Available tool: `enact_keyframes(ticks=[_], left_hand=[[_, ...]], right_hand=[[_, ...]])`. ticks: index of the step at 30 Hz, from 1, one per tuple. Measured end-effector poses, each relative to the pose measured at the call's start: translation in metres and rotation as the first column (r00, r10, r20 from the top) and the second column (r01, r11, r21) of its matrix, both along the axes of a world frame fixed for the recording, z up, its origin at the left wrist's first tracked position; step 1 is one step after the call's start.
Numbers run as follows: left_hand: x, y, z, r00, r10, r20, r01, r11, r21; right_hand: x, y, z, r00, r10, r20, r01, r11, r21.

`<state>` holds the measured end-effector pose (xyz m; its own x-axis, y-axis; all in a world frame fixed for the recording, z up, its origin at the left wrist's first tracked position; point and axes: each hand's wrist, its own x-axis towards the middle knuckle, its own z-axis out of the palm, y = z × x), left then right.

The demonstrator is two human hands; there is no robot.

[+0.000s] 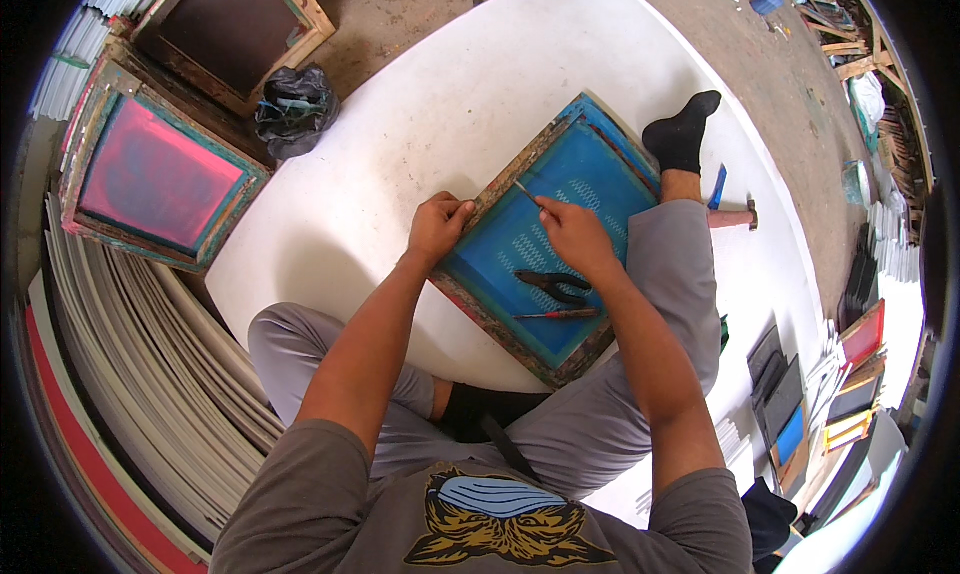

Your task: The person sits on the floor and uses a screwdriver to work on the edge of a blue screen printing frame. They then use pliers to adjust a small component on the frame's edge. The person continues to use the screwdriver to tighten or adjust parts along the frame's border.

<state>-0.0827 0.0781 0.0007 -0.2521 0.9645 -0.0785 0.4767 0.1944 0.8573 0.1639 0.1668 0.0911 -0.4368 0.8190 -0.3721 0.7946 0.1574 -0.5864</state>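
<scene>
With our right hand (578, 236), we are pinching a thin tool (527, 193) between thumb and fingers. Its tip is pointing up and to the left, toward our other hand. We cannot tell if the tip is touching anything. Our left hand (441, 226) is closing its bent fingers on the side of a blue frame (512, 167). The frame is lying between our legs, under the right hand and to the right of the left hand.

Closer to our tummy than the right hand, black pliers (553, 284) are lying on the frame beside our wrist. A thin red tool (562, 315) is lying just past them.

To the right of our right hand, past our knee, a hammer (735, 218) is resting on the white board (385, 159). Farther off, ahead and left of our left hand, a black bag (298, 112) is sitting, and a pink screen (158, 179) is leaning beyond it.
</scene>
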Motion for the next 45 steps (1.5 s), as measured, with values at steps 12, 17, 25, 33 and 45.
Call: enact_keyframes(ticks=[12, 17, 25, 33, 45], left_hand=[[0.003, 0.002, 0.0, 0.999, -0.004, -0.052, 0.003, 1.0, -0.014], [0.002, 0.001, -0.002, 1.0, 0.014, -0.028, -0.014, 1.0, 0.016], [0.002, 0.003, 0.001, 0.997, -0.011, -0.083, 0.008, 0.999, -0.036], [0.0, 0.002, -0.002, 0.992, 0.01, -0.125, -0.016, 0.999, -0.043], [0.001, 0.0, 0.0, 0.995, 0.002, -0.1, -0.005, 1.0, -0.031]], right_hand=[[-0.008, -0.008, -0.014, 0.998, 0.029, 0.061, -0.033, 0.997, 0.065], [0.006, -0.006, -0.039, 0.974, -0.072, -0.217, 0.058, 0.996, -0.07], [0.008, -0.012, -0.058, 0.975, -0.085, -0.207, 0.079, 0.996, -0.039], [0.002, -0.001, -0.006, 0.791, -0.569, -0.224, 0.272, 0.656, -0.704], [0.011, 0.002, -0.029, 0.976, -0.054, -0.21, 0.067, 0.996, 0.059]])
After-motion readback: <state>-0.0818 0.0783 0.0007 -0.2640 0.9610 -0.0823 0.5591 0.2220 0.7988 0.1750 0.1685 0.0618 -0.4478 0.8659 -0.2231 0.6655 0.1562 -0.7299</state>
